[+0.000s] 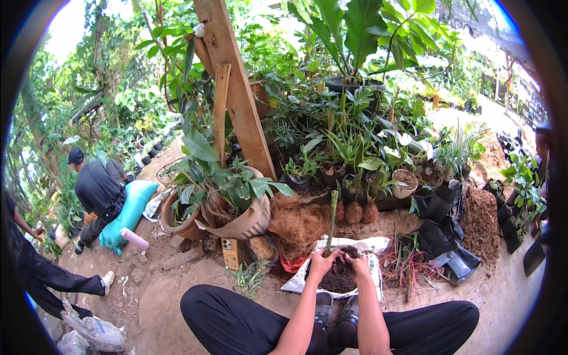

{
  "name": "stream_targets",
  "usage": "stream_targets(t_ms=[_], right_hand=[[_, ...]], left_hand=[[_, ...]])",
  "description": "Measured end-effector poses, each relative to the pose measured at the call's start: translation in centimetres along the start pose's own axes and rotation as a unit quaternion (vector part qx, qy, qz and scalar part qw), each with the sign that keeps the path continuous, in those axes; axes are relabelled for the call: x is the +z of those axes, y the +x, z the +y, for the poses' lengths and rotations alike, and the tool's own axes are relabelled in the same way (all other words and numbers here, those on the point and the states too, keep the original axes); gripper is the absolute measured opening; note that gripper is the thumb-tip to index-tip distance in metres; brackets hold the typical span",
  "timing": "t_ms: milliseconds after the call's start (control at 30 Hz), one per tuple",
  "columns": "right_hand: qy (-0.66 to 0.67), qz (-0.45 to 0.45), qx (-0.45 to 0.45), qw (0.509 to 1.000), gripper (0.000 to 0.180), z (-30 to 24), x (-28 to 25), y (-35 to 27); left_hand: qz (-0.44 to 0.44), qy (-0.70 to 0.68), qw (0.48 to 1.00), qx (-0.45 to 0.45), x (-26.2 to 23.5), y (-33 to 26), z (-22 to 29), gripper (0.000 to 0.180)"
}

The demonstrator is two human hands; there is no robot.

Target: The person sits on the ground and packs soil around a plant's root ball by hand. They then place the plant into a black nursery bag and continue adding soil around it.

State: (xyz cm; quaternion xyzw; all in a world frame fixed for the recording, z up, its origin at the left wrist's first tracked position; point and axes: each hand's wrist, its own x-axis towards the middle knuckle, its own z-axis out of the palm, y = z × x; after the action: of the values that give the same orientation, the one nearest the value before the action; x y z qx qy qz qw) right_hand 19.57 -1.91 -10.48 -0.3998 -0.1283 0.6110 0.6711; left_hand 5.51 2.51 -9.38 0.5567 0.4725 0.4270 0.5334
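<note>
A thick green stem cutting (333,222) stands nearly upright, its lower end at my left hand (321,264). The fingers of that hand are closed around its base. My right hand (358,269) curls around a clump of dark soil (350,252) just right of the stem. Beneath both hands lies a heap of dark potting soil (338,279). The heap rests on a white printed sack (377,273), spread on the ground before my feet. My fingertips are partly hidden by soil.
Brown coconut fibre (296,225) lies behind the sack. To the left are a phone (230,253) and a large potted plant (260,207). Black plastic grow bags (435,239) and reddish cut stems (408,263) lie right. One person (103,189) sits far left; another stands nearer.
</note>
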Motion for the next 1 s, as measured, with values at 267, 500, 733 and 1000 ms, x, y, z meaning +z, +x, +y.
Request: stream_targets(t_ms=[267, 500, 733, 1000], right_hand=[[-0.03, 0.029, -0.003, 0.999, 0.02, -0.4, 0.4, -0.2], [0.006, 0.083, -0.012, 0.996, 0.027, 0.0, 0.1, 0.3], [-0.007, 0.048, -0.036, 0.998, 0.029, 1.6, -2.0, 1.9], [-0.036, 0.053, -0.042, 0.997, 0.027, 1.4, -1.0, 1.3]], left_hand=[[0.022, -0.119, 0.991, -0.048, 0.0, 0.5, -0.6, 0.04], [0.027, -0.106, 0.993, -0.045, 0.1, 1.1, -1.1, 0.038], [0.013, -0.124, 0.992, -0.032, 0.0, 0.8, -0.4, 0.04], [0.01, -0.123, 0.991, -0.044, 0.0, 1.0, -0.5, 0.04]])
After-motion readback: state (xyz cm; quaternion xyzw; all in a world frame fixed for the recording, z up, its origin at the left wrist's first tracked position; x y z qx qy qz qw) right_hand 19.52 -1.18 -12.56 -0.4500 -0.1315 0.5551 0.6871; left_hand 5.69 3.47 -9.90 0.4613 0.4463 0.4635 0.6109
